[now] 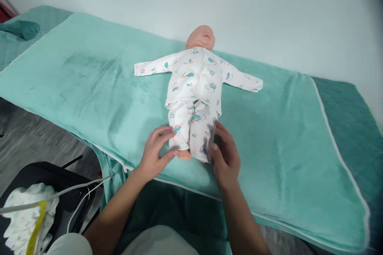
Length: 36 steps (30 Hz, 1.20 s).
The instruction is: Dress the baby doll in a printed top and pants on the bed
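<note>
A baby doll [201, 38] lies on its back, arms spread, in a white printed jacket [193, 75] and matching trousers [181, 127]. The jacket's front edges part at the hem, and the sleeve ends hide the doll's hands. One bare foot [184, 154] pokes out of the trouser leg on the left; the other is almost wholly covered. My left hand [157, 151] is open beside that left leg, thumb and fingers apart, fingertips at the cloth. On the opposite side, my right hand [226, 155] is open along the other trouser leg, its thumb near the cuff.
The doll rests on a green padded cover [278, 139] with white piping, over a long bed against a white wall [269, 16]. At lower left, a black chair [44, 171] holds crumpled white printed cloth [30, 211]. A pale cable [74, 186] with a yellow strap crosses in front.
</note>
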Tool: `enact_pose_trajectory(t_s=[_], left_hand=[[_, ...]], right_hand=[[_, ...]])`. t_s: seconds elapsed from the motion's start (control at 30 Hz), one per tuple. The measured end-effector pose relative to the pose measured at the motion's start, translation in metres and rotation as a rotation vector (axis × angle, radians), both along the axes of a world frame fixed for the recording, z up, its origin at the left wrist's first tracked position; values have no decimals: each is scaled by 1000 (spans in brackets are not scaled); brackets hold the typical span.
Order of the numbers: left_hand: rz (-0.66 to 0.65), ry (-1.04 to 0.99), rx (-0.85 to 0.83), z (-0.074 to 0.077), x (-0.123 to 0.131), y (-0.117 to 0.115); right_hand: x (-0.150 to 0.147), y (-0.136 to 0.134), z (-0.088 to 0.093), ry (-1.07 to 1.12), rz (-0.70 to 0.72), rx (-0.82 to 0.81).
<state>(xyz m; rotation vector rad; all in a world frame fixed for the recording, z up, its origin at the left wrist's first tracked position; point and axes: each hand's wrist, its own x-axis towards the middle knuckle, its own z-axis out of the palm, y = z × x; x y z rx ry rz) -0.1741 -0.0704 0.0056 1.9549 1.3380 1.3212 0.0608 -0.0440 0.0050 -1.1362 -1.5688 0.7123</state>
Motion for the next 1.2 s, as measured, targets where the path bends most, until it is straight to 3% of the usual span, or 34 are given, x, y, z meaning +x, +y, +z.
enact_pose_trajectory(t_s=[0.1, 0.23, 0.43, 0.57, 0.83, 1.2], left_hand=[[35, 189, 46, -7, 10, -15], [127, 375, 151, -10, 20, -17], [135, 168, 147, -5, 17, -15], [122, 73, 133, -1, 12, -16], [156, 43, 143, -5, 7, -19], [185, -15, 227, -23, 11, -19]], right_hand=[[-6, -26, 4, -179, 62, 102], [-21, -35, 13, -403, 68, 241], [-51, -28, 17, -662, -83, 236], [-63, -22, 20, -668, -123, 245], [-68, -41, 43, -531, -1, 256], [-67, -45, 26, -524, -40, 231]])
